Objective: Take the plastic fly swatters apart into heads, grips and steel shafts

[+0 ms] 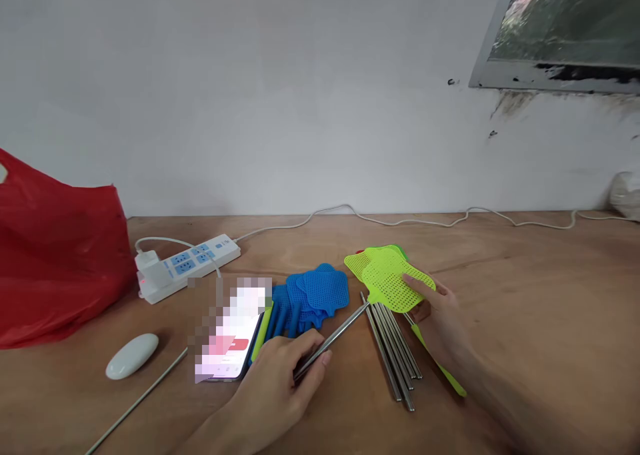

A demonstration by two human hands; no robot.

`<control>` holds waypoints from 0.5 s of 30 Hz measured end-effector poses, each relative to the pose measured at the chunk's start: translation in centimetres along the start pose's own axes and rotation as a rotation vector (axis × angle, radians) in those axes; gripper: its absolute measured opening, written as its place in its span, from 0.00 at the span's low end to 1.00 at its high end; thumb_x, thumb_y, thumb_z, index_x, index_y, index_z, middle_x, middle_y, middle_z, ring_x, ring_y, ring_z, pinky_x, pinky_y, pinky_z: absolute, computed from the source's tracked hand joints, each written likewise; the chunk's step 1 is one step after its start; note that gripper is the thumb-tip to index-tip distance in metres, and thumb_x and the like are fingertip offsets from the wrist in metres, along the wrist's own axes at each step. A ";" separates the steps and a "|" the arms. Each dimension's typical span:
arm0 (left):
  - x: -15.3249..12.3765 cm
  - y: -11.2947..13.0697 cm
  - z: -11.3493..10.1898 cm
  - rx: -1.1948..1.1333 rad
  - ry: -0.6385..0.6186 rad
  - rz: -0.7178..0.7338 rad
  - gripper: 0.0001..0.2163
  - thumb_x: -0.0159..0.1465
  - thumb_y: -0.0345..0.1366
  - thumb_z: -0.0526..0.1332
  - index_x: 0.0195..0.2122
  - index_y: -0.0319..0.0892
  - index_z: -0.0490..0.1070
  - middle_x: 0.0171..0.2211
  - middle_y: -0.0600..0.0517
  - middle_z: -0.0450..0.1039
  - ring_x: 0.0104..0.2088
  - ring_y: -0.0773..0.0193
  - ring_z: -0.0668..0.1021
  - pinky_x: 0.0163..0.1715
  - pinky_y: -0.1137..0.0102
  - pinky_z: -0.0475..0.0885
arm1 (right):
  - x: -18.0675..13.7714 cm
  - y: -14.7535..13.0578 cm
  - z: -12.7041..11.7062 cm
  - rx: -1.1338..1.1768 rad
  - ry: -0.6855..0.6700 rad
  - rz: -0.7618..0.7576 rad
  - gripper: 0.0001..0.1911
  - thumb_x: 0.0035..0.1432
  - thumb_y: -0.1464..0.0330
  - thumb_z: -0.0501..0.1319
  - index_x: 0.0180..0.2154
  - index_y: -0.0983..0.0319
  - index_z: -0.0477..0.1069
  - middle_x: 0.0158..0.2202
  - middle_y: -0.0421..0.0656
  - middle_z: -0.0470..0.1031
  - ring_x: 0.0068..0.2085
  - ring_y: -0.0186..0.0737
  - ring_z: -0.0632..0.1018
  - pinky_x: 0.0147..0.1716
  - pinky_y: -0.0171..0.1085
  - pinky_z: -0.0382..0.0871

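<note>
My left hand point(283, 378) is closed around a thin metal tube point(340, 331), whose far end meets the neck of a yellow-green fly swatter head point(393, 281). That perforated head is pinched at its right edge by my right hand point(440, 318), thumb on top. Beneath it lie more swatter heads, with bits of green and red showing at the back. Several loose metal tubes point(393, 351) rest side by side between my hands. A yellow-green handle point(453, 378) with a metal rod lies under my right forearm. Blue swatter heads point(325, 291) and blue handles point(280, 318) are piled beyond my left hand.
A lit phone point(233, 335) leans left of the blue pile. Behind it is a white power strip point(193, 265) with a plugged-in charger. A white mouse-shaped object point(133, 356) and a red plastic bag point(55, 255) are at the left. A cable point(400, 223) runs along the wall.
</note>
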State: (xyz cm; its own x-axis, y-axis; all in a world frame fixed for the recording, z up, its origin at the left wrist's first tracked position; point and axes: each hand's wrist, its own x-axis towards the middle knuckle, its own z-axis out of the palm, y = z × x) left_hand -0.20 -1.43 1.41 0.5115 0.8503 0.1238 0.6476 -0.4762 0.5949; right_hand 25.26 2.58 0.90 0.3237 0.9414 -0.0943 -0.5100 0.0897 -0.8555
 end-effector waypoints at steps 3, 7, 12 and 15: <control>-0.1 -0.1 0.2 0.023 -0.009 0.000 0.16 0.72 0.43 0.50 0.27 0.45 0.62 0.19 0.58 0.59 0.21 0.64 0.68 0.23 0.69 0.54 | -0.5 0.1 0.3 0.014 -0.052 0.036 0.17 0.45 0.65 0.76 0.38 0.61 0.80 0.40 0.43 0.82 0.36 0.41 0.81 0.30 0.33 0.77; -0.2 0.0 0.5 0.017 -0.022 0.059 0.16 0.72 0.42 0.50 0.27 0.45 0.58 0.19 0.59 0.57 0.20 0.65 0.67 0.23 0.69 0.53 | -2.3 0.8 1.0 -0.117 -0.360 0.172 0.17 0.47 0.60 0.76 0.38 0.61 0.81 0.33 0.42 0.80 0.27 0.35 0.77 0.24 0.31 0.73; 0.1 -0.3 -0.1 0.035 0.064 0.172 0.16 0.75 0.40 0.44 0.31 0.44 0.63 0.28 0.54 0.69 0.28 0.63 0.73 0.28 0.70 0.62 | -2.9 1.7 1.1 -0.175 -0.478 0.203 0.17 0.51 0.55 0.73 0.34 0.63 0.80 0.32 0.42 0.78 0.29 0.35 0.79 0.25 0.31 0.73; 0.6 -1.2 -0.7 0.299 0.259 0.135 0.13 0.74 0.37 0.46 0.38 0.43 0.69 0.39 0.47 0.74 0.38 0.55 0.76 0.36 0.64 0.67 | -2.1 1.6 0.7 -0.097 -0.371 0.192 0.17 0.51 0.56 0.73 0.31 0.62 0.77 0.27 0.39 0.75 0.25 0.32 0.76 0.23 0.30 0.71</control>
State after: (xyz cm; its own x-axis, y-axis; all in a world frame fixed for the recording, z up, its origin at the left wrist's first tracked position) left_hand -1.06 -0.16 1.35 0.4683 0.7860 0.4035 0.7397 -0.5986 0.3075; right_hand 23.18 0.94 0.08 -0.0874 0.9928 -0.0820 -0.4499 -0.1128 -0.8859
